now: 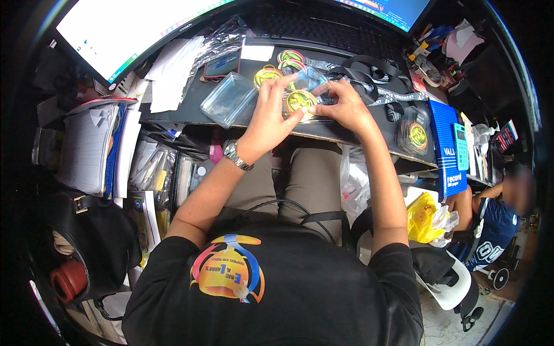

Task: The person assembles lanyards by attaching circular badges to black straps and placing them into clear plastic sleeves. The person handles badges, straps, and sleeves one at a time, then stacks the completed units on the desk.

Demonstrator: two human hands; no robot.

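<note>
Above the desk's front edge, my left hand [270,118] and my right hand [347,108] hold a clear plastic case between them. A round yellow-green medal [299,101] lies in or on the case; I cannot tell which. Fingers of both hands are closed at the case's sides, and the left thumb reaches the medal's lower edge. Just left of my left hand sits a clear plastic box [229,100]. Behind the hands lie more round medals [268,75], with printed ribbons [398,98] stretching to the right. Another medal in clear packaging [416,136] rests at the desk's right front.
A keyboard [311,29] and monitors line the back. A phone [222,64], papers [173,75] and crumpled clear plastic crowd the left. At the right are a blue record book [447,150] and a teal calculator [460,146]. A person in a navy shirt [491,228] sits far right.
</note>
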